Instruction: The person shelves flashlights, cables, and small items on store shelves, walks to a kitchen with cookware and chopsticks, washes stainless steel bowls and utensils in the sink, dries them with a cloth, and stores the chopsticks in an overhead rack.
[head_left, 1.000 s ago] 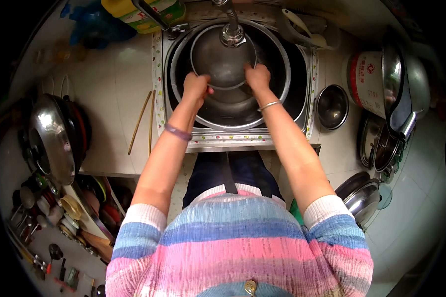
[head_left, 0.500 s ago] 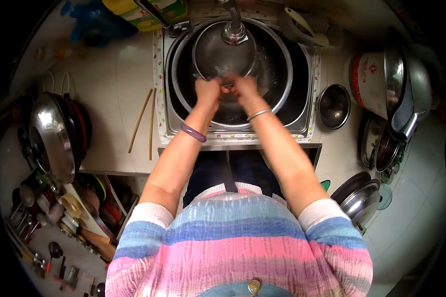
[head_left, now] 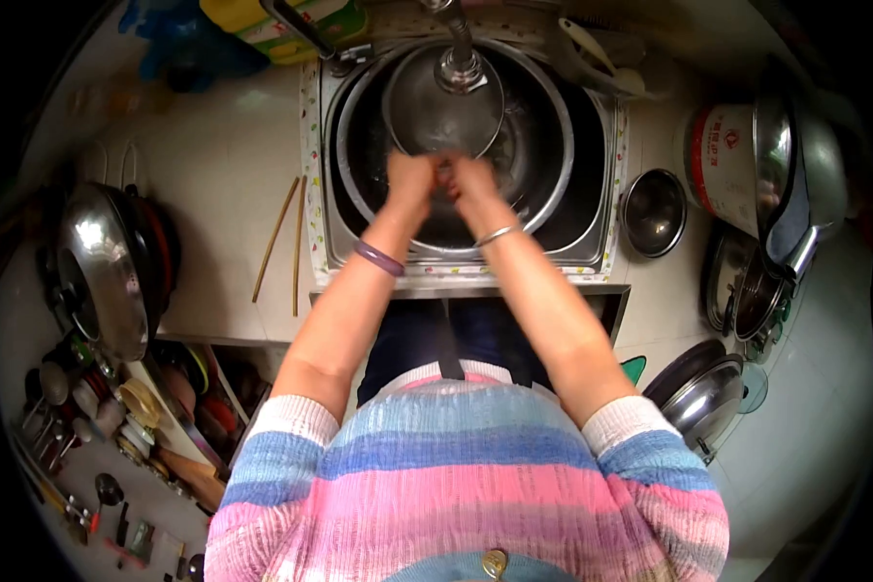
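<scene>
My left hand (head_left: 412,181) and my right hand (head_left: 472,181) meet at the near rim of a round steel bowl (head_left: 422,116). Fingers on both hands are curled and close together, slightly blurred; whatever lies between them is too small or hidden to make out. Above the bowl hangs the faucet's spout (head_left: 461,70). The bowl sits inside a large metal basin (head_left: 565,160), which rests in the steel sink (head_left: 594,254). Some water shows in the basin.
Two chopsticks (head_left: 276,238) lie on the counter left of the sink. A small metal bowl (head_left: 655,213) stands to the right, near a white bucket (head_left: 727,160). Far left is a large lidded pan (head_left: 107,272). A ladle (head_left: 592,48) rests in a container behind.
My right hand has moved slightly left and down, closer to my left hand. The steel bowl has shifted a little to the right. The items on the counter stay put.
</scene>
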Available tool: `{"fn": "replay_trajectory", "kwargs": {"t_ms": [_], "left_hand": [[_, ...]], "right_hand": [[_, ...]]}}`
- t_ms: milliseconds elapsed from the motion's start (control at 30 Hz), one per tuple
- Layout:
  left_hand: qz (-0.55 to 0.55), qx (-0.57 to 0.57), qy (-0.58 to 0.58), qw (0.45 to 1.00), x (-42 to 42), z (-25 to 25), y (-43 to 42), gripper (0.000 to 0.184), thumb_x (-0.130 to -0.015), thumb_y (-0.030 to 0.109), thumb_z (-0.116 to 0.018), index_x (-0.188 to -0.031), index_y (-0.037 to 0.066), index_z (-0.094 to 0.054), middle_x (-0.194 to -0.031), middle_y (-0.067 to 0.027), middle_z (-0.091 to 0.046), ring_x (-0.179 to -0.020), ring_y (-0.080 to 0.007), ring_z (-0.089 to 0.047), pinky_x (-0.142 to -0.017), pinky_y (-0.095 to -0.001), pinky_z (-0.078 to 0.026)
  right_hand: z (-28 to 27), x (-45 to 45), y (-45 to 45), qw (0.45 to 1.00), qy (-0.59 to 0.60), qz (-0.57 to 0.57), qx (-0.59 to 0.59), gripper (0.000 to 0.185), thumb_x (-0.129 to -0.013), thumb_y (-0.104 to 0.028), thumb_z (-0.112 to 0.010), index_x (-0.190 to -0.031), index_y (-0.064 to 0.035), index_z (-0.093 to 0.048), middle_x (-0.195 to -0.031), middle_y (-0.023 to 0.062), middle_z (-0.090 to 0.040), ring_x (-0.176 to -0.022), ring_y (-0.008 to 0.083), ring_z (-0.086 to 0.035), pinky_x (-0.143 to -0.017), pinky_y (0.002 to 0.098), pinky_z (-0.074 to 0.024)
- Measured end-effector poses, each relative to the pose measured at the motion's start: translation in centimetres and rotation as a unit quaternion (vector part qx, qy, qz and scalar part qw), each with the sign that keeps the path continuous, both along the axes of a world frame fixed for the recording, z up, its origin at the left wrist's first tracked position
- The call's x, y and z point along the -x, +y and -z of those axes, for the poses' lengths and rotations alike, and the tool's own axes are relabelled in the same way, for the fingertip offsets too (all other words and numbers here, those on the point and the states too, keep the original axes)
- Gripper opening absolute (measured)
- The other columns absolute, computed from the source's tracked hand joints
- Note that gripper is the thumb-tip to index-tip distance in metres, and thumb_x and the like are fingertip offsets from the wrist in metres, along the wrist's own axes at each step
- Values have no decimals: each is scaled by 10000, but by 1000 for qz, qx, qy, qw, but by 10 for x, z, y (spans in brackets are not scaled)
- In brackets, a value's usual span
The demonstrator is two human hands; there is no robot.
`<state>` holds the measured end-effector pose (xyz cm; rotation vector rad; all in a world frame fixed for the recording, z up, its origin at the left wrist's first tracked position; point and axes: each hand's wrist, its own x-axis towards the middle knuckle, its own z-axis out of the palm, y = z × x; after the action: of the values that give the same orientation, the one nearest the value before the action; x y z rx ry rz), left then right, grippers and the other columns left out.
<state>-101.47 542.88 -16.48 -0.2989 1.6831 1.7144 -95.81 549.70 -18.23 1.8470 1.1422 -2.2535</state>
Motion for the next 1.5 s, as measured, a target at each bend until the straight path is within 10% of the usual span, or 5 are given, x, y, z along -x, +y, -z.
{"fn": "replay_trajectory", "kwargs": {"t_ms": [200,933,1133,1267,1500], "left_hand": [[199,87,-80,973,31,-7,-29,258,-696,-44,-517,-952,-73,-524,-670,-129,-575,-411,-147,-521,-349,-249,-371],[137,21,-128,982,9,5,-2,273,-851,119,-454,-967,-126,-495,-742,-176,-615,-519,-210,-607,-420,-241,-476],[258,136,-60,955,26,-22,-29,271,-842,141,-431,-819,-110,-532,-627,-165,-599,-434,-193,-563,-367,-253,-419],[309,132,-115,935,33,-44,-41,277,-827,158,-415,-779,-79,-548,-582,-139,-586,-424,-170,-551,-345,-256,-386],[256,88,257,928,70,-84,-15,703,-717,443,-707,-1151,-73,-505,-804,-159,-628,-719,-189,-628,-616,-252,-484]], "right_hand": [[34,-22,55,981,0,-75,-178,210,-735,-165,-664,-640,-17,-549,-533,74,-527,-392,134,-424,-370,285,-324],[-28,-43,87,808,-131,-349,-456,345,-795,-212,-463,-989,55,-563,-935,288,-594,-914,428,-568,-794,478,-448],[-67,-45,57,554,-8,-360,-751,582,-767,-334,-620,-1232,-24,-455,-1155,199,-534,-1127,344,-467,-980,444,-327],[-72,-68,33,521,218,-543,-622,379,-721,-244,-679,-1050,-75,-596,-984,96,-624,-1045,221,-540,-960,411,-350],[-80,-104,62,893,263,-303,-203,147,-789,-74,-638,-919,-12,-607,-796,43,-625,-787,100,-559,-733,229,-419]]}}
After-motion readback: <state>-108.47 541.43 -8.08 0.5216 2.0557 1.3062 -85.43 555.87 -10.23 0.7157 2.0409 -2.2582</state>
